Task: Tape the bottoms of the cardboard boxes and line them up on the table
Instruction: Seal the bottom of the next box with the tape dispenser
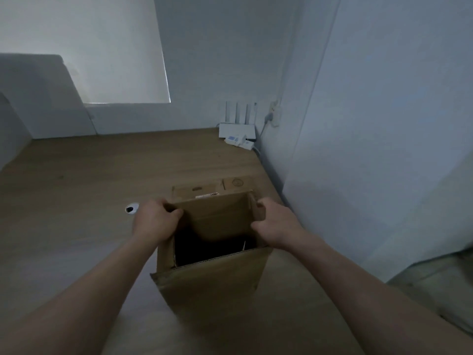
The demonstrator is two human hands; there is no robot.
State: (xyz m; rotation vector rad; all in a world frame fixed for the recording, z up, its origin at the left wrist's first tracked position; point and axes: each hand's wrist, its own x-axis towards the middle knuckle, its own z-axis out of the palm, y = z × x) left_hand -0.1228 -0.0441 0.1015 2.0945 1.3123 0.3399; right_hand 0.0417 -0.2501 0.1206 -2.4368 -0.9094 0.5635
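Room: dim, with pale blue-grey walls meeting in a corner at the back right. A brighter rectangular panel (pixel 115 47) shows on the rear wall.

Surface: light wood-grain tabletop (pixel 89 175), running from the rear wall to the near edge, with the side wall along its right.

Item 1: round white cable grommet with a dark hole (pixel 131 208), set into the tabletop left of centre.

Item 2: white router with four upright antennas (pixel 236 130), in the back right corner. A small white adapter block (pixel 239 140) lies just in front of it, and a white wall socket with a plug and cable (pixel 275 114) is beside it.

Item 3: plain brown cardboard box (pixel 210 285), upright at the near right of the tabletop. Its open end faces the camera and its interior is dark; the bottom is hidden.

Item 4: flat brown cardboard piece (pixel 194 190), lying on the tabletop directly behind the box.

Item 5: left grip (pixel 156 221), fingers curled over the far left top edge of the box.

Item 6: right grip (pixel 276 226), fingers curled round the far right top edge and its flap.

Item 7: grey-green fabric (pixel 435 285) at the lower right; what it belongs to is unclear.
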